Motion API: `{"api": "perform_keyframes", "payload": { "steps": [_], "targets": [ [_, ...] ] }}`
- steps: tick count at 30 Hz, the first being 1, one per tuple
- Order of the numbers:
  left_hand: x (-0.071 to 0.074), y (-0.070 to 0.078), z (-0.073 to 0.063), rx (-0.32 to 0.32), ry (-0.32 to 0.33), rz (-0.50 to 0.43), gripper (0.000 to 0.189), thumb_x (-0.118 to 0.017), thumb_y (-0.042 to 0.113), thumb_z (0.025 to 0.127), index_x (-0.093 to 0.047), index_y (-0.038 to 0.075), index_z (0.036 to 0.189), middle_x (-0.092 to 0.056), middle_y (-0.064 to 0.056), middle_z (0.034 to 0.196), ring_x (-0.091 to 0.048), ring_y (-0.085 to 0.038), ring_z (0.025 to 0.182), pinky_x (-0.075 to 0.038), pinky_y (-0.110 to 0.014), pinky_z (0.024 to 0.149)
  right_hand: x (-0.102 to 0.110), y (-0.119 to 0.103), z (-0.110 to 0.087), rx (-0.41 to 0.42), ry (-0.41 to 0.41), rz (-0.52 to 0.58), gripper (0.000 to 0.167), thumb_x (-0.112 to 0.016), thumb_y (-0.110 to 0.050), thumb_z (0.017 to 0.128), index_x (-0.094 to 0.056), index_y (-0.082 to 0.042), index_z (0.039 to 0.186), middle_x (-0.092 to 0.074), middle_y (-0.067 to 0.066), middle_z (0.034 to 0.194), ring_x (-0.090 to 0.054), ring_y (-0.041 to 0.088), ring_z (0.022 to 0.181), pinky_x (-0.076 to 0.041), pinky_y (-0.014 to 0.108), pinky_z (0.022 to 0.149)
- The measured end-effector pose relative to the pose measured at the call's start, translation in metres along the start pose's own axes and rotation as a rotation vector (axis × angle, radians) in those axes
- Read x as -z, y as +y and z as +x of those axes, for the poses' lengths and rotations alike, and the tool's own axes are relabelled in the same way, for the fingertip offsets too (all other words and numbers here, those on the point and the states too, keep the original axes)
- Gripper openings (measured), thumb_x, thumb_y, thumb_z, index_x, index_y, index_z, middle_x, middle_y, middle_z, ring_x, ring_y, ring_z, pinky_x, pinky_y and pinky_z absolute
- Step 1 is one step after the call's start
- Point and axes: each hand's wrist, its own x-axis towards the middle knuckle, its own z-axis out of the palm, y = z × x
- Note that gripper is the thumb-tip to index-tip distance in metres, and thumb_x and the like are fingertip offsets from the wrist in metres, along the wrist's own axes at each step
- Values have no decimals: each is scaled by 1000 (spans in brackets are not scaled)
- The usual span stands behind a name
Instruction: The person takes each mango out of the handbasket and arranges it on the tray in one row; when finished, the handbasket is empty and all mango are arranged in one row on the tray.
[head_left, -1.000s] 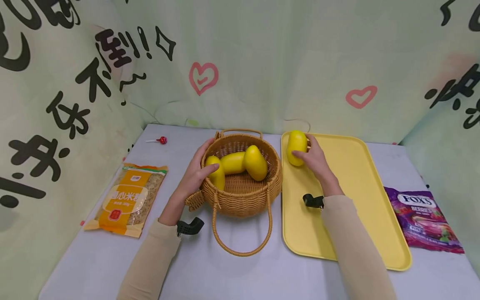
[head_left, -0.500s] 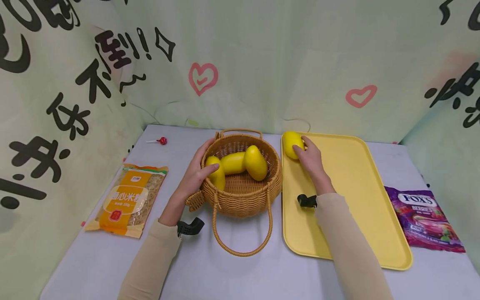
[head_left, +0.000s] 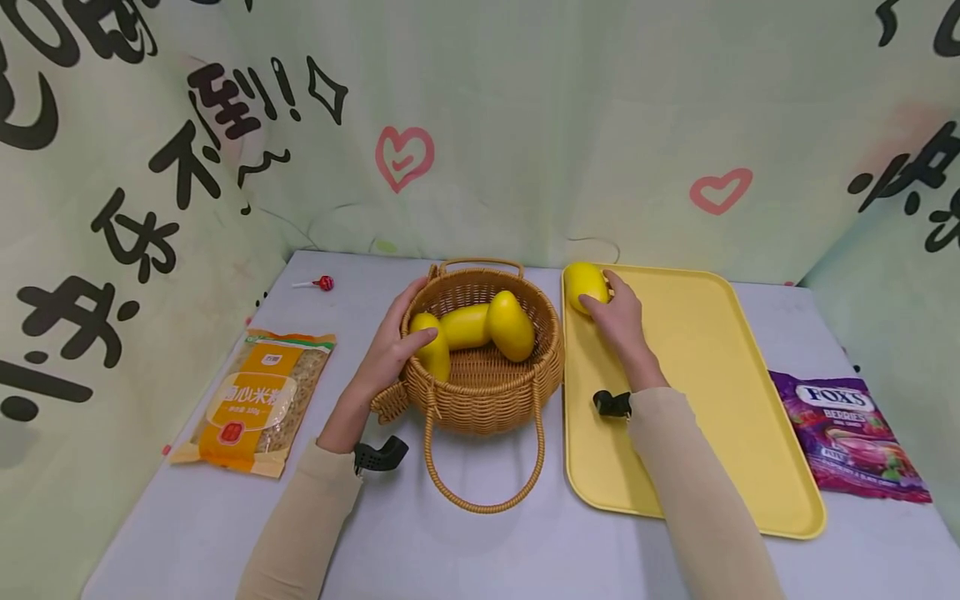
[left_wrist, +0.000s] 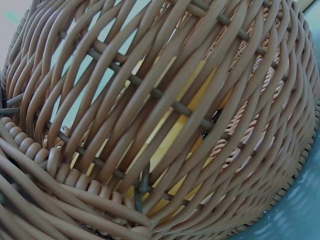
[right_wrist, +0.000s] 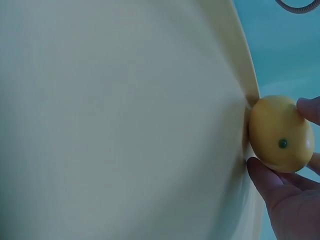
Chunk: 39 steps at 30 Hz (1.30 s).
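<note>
My left hand (head_left: 386, 346) grips the left side of a round wicker basket (head_left: 480, 408), thumb over the rim and fingers along the outer wall. Inside lie three yellow mangoes: one (head_left: 432, 354) beside my thumb, one (head_left: 465, 326) lying sideways, and one (head_left: 512, 327) leaning to the right. Woven wicker (left_wrist: 165, 110) fills the left wrist view, hiding that hand there. At the back left corner of a yellow tray (head_left: 697, 400), my right hand (head_left: 618, 317) holds another mango (head_left: 585, 286) between thumb and fingers. In the right wrist view, this mango (right_wrist: 280, 132) with a green stem dot sits against the tray's edge.
A looped wicker handle (head_left: 487, 507) lies in front of the basket. To the left are an orange grain bag (head_left: 255, 400) and a red lollipop (head_left: 324, 282). A purple candy bag (head_left: 847, 437) lies right of the tray. Printed curtains (head_left: 562, 125) enclose the table.
My right hand has moved the mango slightly left and back into the tray's corner, then stayed almost still. My left hand keeps its hold on the basket.
</note>
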Motion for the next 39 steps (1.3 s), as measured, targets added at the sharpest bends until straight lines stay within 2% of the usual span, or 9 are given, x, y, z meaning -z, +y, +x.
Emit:
{"api": "perform_keyframes", "payload": {
  "steps": [6,15,21,27,39],
  "targets": [
    [1,6,0,13,-17,-18,74,-54,12,94,-20,10,159,-17,-11,166,-14,-29,154,-12,-54,125,-4,1,1,-1,15,-11,73,-60,-32,93,-32,-3,154,-40,22,154,-41,40,137,-35,54,114],
    [1,-6,1,-13,-5,-2,71,-56,23,94,-24,24,158,-21,2,165,-17,-18,153,-14,-50,125,1,-2,0,2,26,-21,76,-59,-38,93,-30,-6,155,-41,23,151,-40,40,137,-36,55,113],
    [1,-5,1,-22,-3,-8,71,-56,25,94,-25,23,158,-22,1,165,-17,-19,154,-13,-51,125,9,-17,-1,75,57,-10,73,-59,-38,94,-32,-7,155,-38,21,155,-34,40,143,-29,56,117],
    [1,-4,1,-16,1,-2,73,-56,23,94,-24,22,159,-21,-1,166,-18,-22,154,-14,-53,125,18,-34,-2,150,71,23,71,-61,-37,94,-34,-11,155,-40,18,155,-34,37,144,-29,56,118],
    [1,-4,0,-5,5,3,73,-56,24,93,-23,21,159,-22,0,165,-20,-22,153,-17,-53,124,30,-59,-8,249,23,24,68,-64,-32,93,-37,-16,154,-43,14,154,-37,34,143,-31,55,116]
  ]
}}
